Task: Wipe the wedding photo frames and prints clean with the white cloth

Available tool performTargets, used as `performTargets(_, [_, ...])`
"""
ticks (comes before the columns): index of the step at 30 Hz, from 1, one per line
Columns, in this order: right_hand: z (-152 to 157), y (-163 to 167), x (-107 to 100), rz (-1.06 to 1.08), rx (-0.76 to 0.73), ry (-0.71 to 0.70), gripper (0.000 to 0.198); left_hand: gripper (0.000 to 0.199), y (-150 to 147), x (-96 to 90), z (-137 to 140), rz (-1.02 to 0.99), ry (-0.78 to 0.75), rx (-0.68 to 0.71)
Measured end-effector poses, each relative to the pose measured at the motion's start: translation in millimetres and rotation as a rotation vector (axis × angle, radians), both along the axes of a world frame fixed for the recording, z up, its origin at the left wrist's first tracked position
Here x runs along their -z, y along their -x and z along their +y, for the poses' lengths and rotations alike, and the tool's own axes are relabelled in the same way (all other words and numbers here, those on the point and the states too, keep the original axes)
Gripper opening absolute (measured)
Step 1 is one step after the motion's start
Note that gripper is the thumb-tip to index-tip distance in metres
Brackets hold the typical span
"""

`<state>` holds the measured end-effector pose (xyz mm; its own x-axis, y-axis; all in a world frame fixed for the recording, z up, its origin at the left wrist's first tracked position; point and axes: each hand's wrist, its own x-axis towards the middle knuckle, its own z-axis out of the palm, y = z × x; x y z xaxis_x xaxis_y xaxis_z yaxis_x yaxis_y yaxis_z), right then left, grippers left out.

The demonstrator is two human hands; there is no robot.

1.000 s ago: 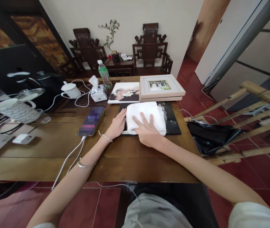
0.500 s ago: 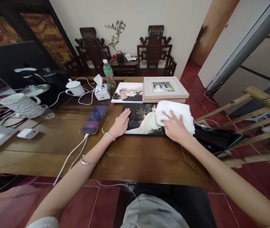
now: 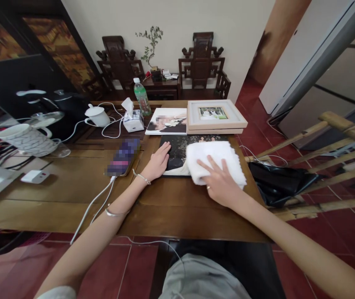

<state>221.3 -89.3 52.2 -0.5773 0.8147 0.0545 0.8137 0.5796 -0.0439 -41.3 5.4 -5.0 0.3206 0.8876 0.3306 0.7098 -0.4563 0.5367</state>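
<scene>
Nearest on the counter, the right hand, fingers spread, presses a folded white cloth onto a dark photo panel; the cloth has come back leftward since half a second ago, leaving mainly the panel's left part and far strip showing. The left hand, open and holding nothing, rests at its left edge, beside a cabled phone. Beyond, a photo board and stacked frames crowd the panel's far side; a tissue box and bottle stand left.
</scene>
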Motion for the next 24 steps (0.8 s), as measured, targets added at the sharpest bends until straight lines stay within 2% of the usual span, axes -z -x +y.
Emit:
performTargets(3, [6.7, -29.9, -0.2, -0.044, 0.135, -0.051, 0.049, 0.047, -1.1, -0.4, 0.1, 0.0, 0.001, -0.007])
performTargets(5, [12.8, -36.7, -0.4, -0.074, 0.211, -0.08, 0.048, 0.047, -2.0, -1.1, -0.3, 0.008, 0.008, -0.011])
performTargets(8, [25.7, -20.6, -2.4, -0.103, 0.311, -0.077, 0.048, 0.047, -3.9, -2.8, -1.6, 0.015, 0.016, -0.016])
performTargets(11, [40.7, 19.3, -5.2, -0.101, 0.34, 0.006, 0.048, 0.048, -5.0, -6.7, -3.7, -0.024, 0.022, -0.026])
performTargets(14, [48.2, 63.0, -5.3, -0.084, 0.222, 0.061, 0.046, 0.052, -3.6, -12.9, -6.2, -0.159, 0.027, -0.04])
performTargets(17, [41.2, 90.8, -2.5, -0.046, 0.0, 0.015, 0.043, 0.058, -0.3, -18.9, -8.4, -0.356, 0.017, -0.074])
performTargets(20, [24.9, 93.6, -0.7, 0.016, -0.197, -0.054, 0.042, 0.063, 1.4, -22.5, -10.1, -0.436, -0.012, -0.1])
performTargets(24, [4.8, 68.3, -5.5, 0.025, -0.385, 0.028, 0.039, 0.068, -1.7, -24.0, -12.1, -0.365, -0.055, -0.086])
